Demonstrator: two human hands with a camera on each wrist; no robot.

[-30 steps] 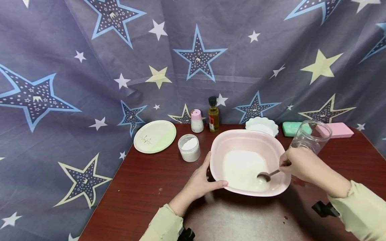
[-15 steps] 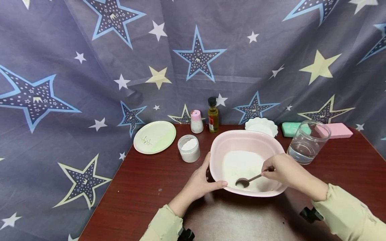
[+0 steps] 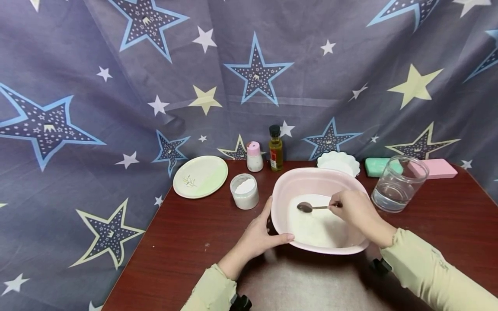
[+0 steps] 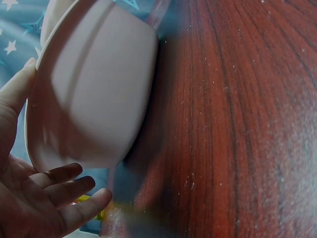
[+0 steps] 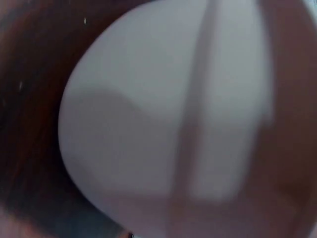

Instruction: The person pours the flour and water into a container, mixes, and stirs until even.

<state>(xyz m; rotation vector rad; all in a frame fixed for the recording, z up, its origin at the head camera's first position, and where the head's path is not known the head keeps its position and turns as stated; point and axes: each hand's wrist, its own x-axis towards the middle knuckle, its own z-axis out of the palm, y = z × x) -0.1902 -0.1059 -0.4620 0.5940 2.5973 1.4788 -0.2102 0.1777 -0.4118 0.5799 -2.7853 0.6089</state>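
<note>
My left hand (image 3: 254, 237) spans the left corner of a pink basin (image 3: 278, 194), its thumb on the near rim and a finger along the left side. Its other fingers spread loosely in the left wrist view, beside the basin wall (image 4: 104, 94). Over the basin my right hand (image 3: 355, 211) pinches the handle of a dark brown spoon (image 3: 305, 207). The spoon's bowl is at the far left part of a white mass (image 3: 311, 229) in the basin; powder or liquid, I cannot tell. Blur fills the right wrist view, where the pale basin's outside (image 5: 133, 124) shows.
Left of the basin are a jar of white powder (image 3: 245, 198) and a plate (image 3: 200, 177). Behind stand a pink-capped shaker (image 3: 254, 157), an oil bottle (image 3: 276, 151) and a scalloped white dish (image 3: 338, 162). Right are a jug of water (image 3: 393, 194), a green block (image 3: 375, 167) and a pink block (image 3: 439, 168).
My right hand has carried the spoon from the basin's right side leftward along the near side, then away toward the far left. The left hand and basin have stayed put.
</note>
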